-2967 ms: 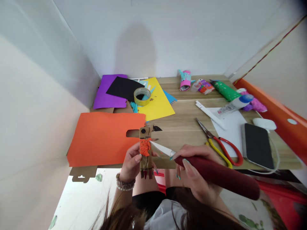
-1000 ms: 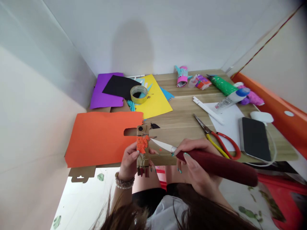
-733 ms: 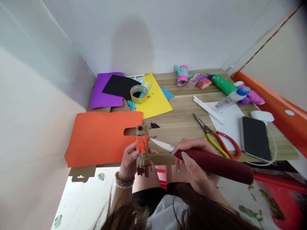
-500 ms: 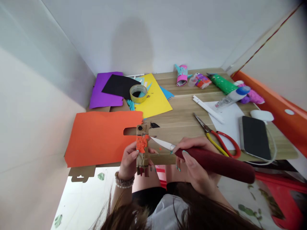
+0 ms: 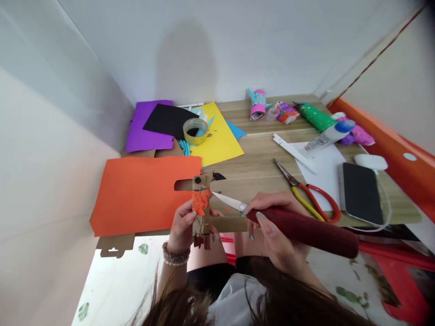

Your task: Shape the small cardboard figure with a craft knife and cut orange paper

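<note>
My left hand (image 5: pixel 183 226) grips a small brown cardboard figure (image 5: pixel 201 218) upright at the table's front edge. The figure has a black round spot near its top and a patch of orange paper scraps (image 5: pixel 200 202) on its front. A knife (image 5: pixel 292 226) with a thick dark red handle is held in my right hand (image 5: pixel 278 228). Its pointed blade reaches left, with the tip beside the orange scraps; whether it touches them I cannot tell. Under and left of the figure lies a large orange sheet (image 5: pixel 142 197) with a slot cut in its right side.
A tape roll (image 5: pixel 195 138) rests on yellow paper (image 5: pixel 224 147), near black (image 5: pixel 166 118) and purple sheets (image 5: pixel 144 136). To the right lie scissors (image 5: pixel 299 185), a glue bottle (image 5: pixel 322 140), a phone (image 5: pixel 360 194) and white sticks (image 5: pixel 294 153). A pink tube (image 5: pixel 258 111) stands behind.
The view has shifted very slightly. Both hands, the knife and the cardboard figure keep nearly the same positions, the blade tip still beside the orange scraps.
</note>
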A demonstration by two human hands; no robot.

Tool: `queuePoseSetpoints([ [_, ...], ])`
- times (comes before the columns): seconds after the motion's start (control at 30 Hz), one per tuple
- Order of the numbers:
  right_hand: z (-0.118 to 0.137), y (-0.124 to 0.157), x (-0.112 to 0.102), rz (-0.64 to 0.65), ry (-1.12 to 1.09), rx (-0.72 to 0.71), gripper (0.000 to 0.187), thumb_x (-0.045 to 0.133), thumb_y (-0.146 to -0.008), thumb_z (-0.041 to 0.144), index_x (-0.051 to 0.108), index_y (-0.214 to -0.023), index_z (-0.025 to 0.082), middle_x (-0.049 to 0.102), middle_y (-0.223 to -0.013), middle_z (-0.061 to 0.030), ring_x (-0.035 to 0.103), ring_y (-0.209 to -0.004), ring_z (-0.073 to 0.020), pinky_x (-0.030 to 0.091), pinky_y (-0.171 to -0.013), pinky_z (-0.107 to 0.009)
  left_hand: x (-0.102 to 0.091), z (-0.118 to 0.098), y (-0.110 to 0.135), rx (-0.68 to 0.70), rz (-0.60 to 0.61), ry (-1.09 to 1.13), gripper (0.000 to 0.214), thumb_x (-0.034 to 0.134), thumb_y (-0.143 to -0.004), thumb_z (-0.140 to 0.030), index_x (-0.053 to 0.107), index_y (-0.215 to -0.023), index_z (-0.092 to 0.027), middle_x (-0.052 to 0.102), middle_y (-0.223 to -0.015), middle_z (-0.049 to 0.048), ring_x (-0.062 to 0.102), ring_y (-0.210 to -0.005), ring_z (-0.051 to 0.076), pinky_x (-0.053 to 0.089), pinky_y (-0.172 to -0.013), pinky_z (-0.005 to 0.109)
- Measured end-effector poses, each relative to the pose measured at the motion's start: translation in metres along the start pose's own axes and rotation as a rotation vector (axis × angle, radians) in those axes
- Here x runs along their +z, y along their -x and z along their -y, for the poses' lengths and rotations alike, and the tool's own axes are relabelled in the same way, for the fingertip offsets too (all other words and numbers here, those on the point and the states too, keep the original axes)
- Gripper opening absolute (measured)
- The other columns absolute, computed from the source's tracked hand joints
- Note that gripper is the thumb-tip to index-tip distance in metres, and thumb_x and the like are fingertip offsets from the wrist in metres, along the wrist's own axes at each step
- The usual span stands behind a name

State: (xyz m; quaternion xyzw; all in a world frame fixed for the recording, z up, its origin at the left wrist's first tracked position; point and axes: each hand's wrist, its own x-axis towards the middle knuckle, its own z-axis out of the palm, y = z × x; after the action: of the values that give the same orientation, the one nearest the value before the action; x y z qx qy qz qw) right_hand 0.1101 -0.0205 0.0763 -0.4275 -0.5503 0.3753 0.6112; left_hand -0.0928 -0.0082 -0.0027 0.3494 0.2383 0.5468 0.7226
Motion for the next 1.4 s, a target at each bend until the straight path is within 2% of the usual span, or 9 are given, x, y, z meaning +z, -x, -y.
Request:
queuePoseSetpoints([
  [0.17,-0.003,-0.009,-0.005,-0.112,-0.099,-0.058,0.003,0.074,-0.095,0.031,0.076,-0.097,0.029,0.077,-0.082,0.0006,0.061,-0.055,-0.0161,0.048,-0.049,-0.029,0.005,-0.003,-0.001,-0.019,-0.032,-0.026,0.050,0.078,-0.090,-0.056,0.077,-0.118,-0.013,0.082,-0.087,0.0121,0.078,-0.067,0.026,0.063,-0.053,0.031],
  [0.27,-0.006,-0.021,-0.017,-0.161,-0.010,0.069,0.008,0.075,-0.091,0.024,0.073,-0.084,0.026,0.077,-0.074,0.0021,0.056,-0.048,-0.0128,0.044,-0.046,-0.026,0.006,-0.004,-0.001,-0.026,-0.056,-0.035,0.053,0.078,-0.090,-0.057,0.077,-0.121,-0.014,0.082,-0.091,0.0133,0.079,-0.070,0.027,0.064,-0.053,0.033],
  [0.43,-0.022,-0.026,-0.030,-0.069,0.226,0.154,0.009,0.073,-0.084,0.022,0.070,-0.075,0.024,0.073,-0.066,0.0006,0.069,-0.060,-0.0177,0.054,-0.058,-0.027,0.005,-0.004,-0.002,-0.024,-0.066,-0.042,0.056,0.079,-0.088,-0.057,0.077,-0.121,-0.012,0.082,-0.086,0.0118,0.077,-0.063,0.025,0.063,-0.055,0.033],
  [0.77,-0.037,-0.015,-0.023,0.053,0.344,0.198,0.009,0.069,-0.085,0.028,0.067,-0.077,0.024,0.071,-0.068,-0.0009,0.064,-0.060,-0.0179,0.045,-0.052,-0.027,0.004,-0.003,0.001,-0.038,-0.056,-0.034,0.056,0.077,-0.090,-0.058,0.076,-0.127,-0.015,0.082,-0.086,0.0105,0.077,-0.061,0.024,0.064,-0.056,0.034],
  [1.0,-0.038,-0.011,-0.019,0.099,0.397,0.184,0.008,0.069,-0.085,0.028,0.066,-0.079,0.024,0.067,-0.065,0.0028,0.059,-0.056,-0.0152,0.045,-0.055,-0.027,0.010,-0.007,-0.002,-0.009,-0.085,-0.033,0.048,0.079,-0.090,-0.054,0.079,-0.117,-0.015,0.081,-0.084,0.0092,0.073,-0.057,0.021,0.060,-0.049,0.029],
  [1.13,-0.038,-0.001,-0.014,0.002,0.369,0.148,0.008,0.071,-0.086,0.030,0.070,-0.081,0.024,0.069,-0.068,0.0023,0.063,-0.060,-0.0166,0.049,-0.060,-0.029,0.011,-0.007,-0.003,-0.010,-0.096,-0.021,0.045,0.081,-0.088,-0.052,0.079,-0.115,-0.016,0.081,-0.085,0.0082,0.069,-0.052,0.016,0.055,-0.045,0.024],
  [1.23,-0.037,0.007,-0.012,-0.165,0.247,0.126,0.008,0.072,-0.088,0.028,0.070,-0.081,0.024,0.070,-0.073,0.0007,0.066,-0.065,-0.0173,0.052,-0.062,-0.029,0.009,-0.006,-0.003,0.006,-0.134,-0.024,0.040,0.084,-0.087,-0.050,0.079,-0.107,-0.015,0.082,-0.088,0.0087,0.069,-0.052,0.015,0.054,-0.044,0.022],
  [1.33,-0.034,0.006,-0.016,-0.372,0.014,0.179,0.012,0.077,-0.090,0.028,0.069,-0.083,0.024,0.068,-0.069,0.0030,0.054,-0.047,-0.0113,0.040,-0.041,-0.024,0.009,-0.005,-0.003,-0.005,-0.141,-0.010,0.039,0.084,-0.086,-0.050,0.078,-0.103,-0.015,0.082,-0.090,0.0087,0.069,-0.052,0.015,0.053,-0.044,0.022],
  [1.4,-0.032,0.001,-0.020,-0.415,-0.118,0.224,0.016,0.080,-0.091,0.032,0.069,-0.086,0.023,0.068,-0.068,0.0045,0.045,-0.037,-0.0077,0.031,-0.033,-0.023,0.009,-0.005,-0.004,-0.006,-0.131,0.000,0.040,0.084,-0.086,-0.050,0.079,-0.106,-0.015,0.082,-0.088,0.0081,0.069,-0.051,0.014,0.055,-0.045,0.022],
])
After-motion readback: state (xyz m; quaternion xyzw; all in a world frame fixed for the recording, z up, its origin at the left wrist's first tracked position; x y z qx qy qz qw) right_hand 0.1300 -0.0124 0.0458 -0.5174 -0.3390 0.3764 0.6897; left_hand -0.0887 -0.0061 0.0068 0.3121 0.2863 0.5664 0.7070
